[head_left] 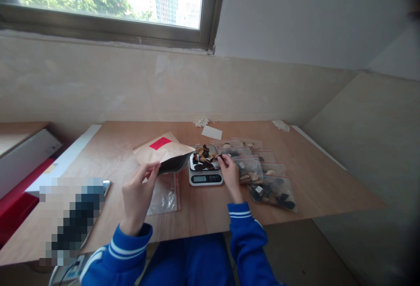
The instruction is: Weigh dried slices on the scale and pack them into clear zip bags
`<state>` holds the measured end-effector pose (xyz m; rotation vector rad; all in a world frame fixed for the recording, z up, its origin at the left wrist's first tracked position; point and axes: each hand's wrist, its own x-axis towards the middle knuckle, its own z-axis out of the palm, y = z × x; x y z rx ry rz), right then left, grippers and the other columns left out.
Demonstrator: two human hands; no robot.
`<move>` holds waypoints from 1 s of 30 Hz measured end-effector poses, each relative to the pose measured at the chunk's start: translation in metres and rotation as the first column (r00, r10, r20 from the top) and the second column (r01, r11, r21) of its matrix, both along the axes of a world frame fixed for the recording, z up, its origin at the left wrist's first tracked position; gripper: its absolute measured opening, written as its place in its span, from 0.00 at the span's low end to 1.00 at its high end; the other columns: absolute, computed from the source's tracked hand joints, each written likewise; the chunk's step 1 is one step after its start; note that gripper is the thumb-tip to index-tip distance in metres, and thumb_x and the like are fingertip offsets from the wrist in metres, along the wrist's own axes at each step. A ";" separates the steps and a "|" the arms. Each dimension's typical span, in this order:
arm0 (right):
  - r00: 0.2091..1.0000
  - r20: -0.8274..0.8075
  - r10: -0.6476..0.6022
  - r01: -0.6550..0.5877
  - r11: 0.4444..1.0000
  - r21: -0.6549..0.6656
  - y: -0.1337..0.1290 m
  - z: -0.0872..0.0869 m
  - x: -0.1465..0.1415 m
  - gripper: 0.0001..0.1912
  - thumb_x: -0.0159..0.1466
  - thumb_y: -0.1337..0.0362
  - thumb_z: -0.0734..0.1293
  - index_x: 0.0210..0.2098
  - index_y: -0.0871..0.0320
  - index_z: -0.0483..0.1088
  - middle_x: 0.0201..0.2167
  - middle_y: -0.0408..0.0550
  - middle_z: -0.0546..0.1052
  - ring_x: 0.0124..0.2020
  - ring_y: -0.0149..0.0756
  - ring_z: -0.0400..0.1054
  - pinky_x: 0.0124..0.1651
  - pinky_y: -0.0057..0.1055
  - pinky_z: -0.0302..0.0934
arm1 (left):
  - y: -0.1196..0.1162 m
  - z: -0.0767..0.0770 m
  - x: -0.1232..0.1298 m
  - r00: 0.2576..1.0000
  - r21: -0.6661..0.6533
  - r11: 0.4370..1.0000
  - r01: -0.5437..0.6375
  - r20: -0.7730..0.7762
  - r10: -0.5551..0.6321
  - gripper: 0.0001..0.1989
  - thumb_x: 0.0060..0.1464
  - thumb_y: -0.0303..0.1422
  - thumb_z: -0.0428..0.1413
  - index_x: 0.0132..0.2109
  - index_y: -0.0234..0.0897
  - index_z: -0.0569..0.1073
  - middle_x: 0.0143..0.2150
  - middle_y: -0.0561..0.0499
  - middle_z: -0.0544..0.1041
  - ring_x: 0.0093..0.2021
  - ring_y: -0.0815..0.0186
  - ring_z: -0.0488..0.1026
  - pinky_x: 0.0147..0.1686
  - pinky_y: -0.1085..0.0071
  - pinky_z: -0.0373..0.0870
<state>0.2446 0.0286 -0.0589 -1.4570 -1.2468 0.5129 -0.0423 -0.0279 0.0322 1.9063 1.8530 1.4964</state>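
Note:
My left hand (pixel 141 190) pinches the near edge of a brown paper bag (pixel 173 148) with a red label, and its dark inside shows at the open mouth. To the right of that mouth stands a small digital kitchen scale (pixel 205 179) with a lit display. Several dried slices (pixel 205 157), brown and dark, lie in a heap on its pan. At the pan's right edge my right hand (pixel 230 173) has thumb and fingers closed on a small dark dried slice (pixel 219 156). What the slice is exactly, I cannot make out.
Several clear zip bags (pixel 272 190) of dried slices overlap on the right. A flat clear zip bag (pixel 164 194) lies below the paper bag. A white card (pixel 211 132) and crumpled tissue (pixel 201 123) lie at the back. A blurred-out device (pixel 78 216) rests on the left.

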 end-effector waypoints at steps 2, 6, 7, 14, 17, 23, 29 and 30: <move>0.996 0.091 -0.003 0.004 1.000 -0.015 0.004 -0.003 -0.001 0.21 0.64 0.47 0.60 0.39 0.58 0.73 0.35 0.55 0.80 0.38 0.44 0.74 0.43 0.40 0.67 | 0.000 0.000 0.001 1.000 0.003 1.000 -0.002 -0.008 0.002 0.14 0.58 0.44 0.54 0.39 0.41 0.78 0.31 0.52 0.81 0.31 0.64 0.79 0.28 0.73 0.69; 0.981 0.195 -0.009 -0.009 0.996 0.089 0.003 -0.003 -0.009 0.20 0.65 0.50 0.60 0.35 0.59 0.75 0.43 0.59 0.77 0.47 0.46 0.70 0.50 0.43 0.64 | 0.000 0.001 0.000 1.000 -0.002 1.000 -0.010 -0.010 0.010 0.14 0.57 0.45 0.54 0.39 0.41 0.78 0.32 0.52 0.81 0.31 0.65 0.79 0.29 0.74 0.69; 0.981 0.194 -0.023 0.000 0.993 0.120 0.002 -0.003 -0.010 0.20 0.65 0.51 0.60 0.36 0.60 0.75 0.45 0.60 0.76 0.48 0.45 0.69 0.50 0.43 0.64 | 0.000 0.001 -0.001 1.000 -0.004 1.000 -0.007 -0.006 0.007 0.14 0.57 0.45 0.54 0.39 0.41 0.78 0.33 0.52 0.81 0.31 0.65 0.79 0.29 0.74 0.69; 0.990 0.068 -0.125 0.111 0.978 0.178 -0.017 0.002 0.003 0.21 0.66 0.50 0.59 0.38 0.61 0.75 0.41 0.58 0.77 0.43 0.42 0.70 0.45 0.38 0.66 | 0.000 0.002 -0.002 1.000 -0.020 1.000 -0.006 0.028 0.006 0.13 0.57 0.45 0.55 0.39 0.41 0.77 0.36 0.52 0.81 0.31 0.66 0.78 0.31 0.73 0.69; 0.988 0.027 -0.154 0.150 0.981 0.121 -0.027 -0.005 0.009 0.22 0.64 0.48 0.61 0.37 0.61 0.74 0.38 0.57 0.78 0.39 0.43 0.72 0.44 0.39 0.66 | 0.002 0.001 -0.001 0.999 -0.016 1.000 -0.011 0.037 0.011 0.13 0.57 0.44 0.55 0.39 0.41 0.78 0.36 0.52 0.81 0.32 0.65 0.78 0.32 0.72 0.70; 0.985 -0.010 -0.172 0.173 0.981 0.083 -0.041 -0.017 0.014 0.22 0.63 0.49 0.62 0.39 0.62 0.74 0.40 0.58 0.78 0.40 0.43 0.72 0.44 0.38 0.66 | 0.006 0.004 0.001 0.998 -0.030 0.999 -0.044 0.050 0.045 0.12 0.56 0.44 0.56 0.39 0.42 0.78 0.37 0.53 0.81 0.34 0.65 0.78 0.35 0.72 0.71; 0.985 -0.053 -0.165 0.168 0.984 0.056 -0.043 -0.019 0.013 0.21 0.63 0.49 0.63 0.44 0.60 0.73 0.40 0.57 0.78 0.40 0.42 0.73 0.45 0.39 0.67 | 0.006 0.008 0.002 0.997 0.007 0.999 -0.041 0.067 0.041 0.12 0.55 0.43 0.57 0.39 0.42 0.78 0.36 0.53 0.81 0.34 0.65 0.77 0.38 0.71 0.71; 0.982 -0.070 -0.174 0.178 0.982 0.056 -0.043 -0.019 0.012 0.22 0.62 0.50 0.63 0.45 0.61 0.72 0.39 0.56 0.78 0.39 0.42 0.73 0.44 0.39 0.67 | 0.006 0.007 0.002 0.997 0.013 0.999 -0.041 0.070 0.040 0.12 0.55 0.43 0.57 0.39 0.42 0.78 0.36 0.53 0.80 0.34 0.65 0.77 0.38 0.71 0.71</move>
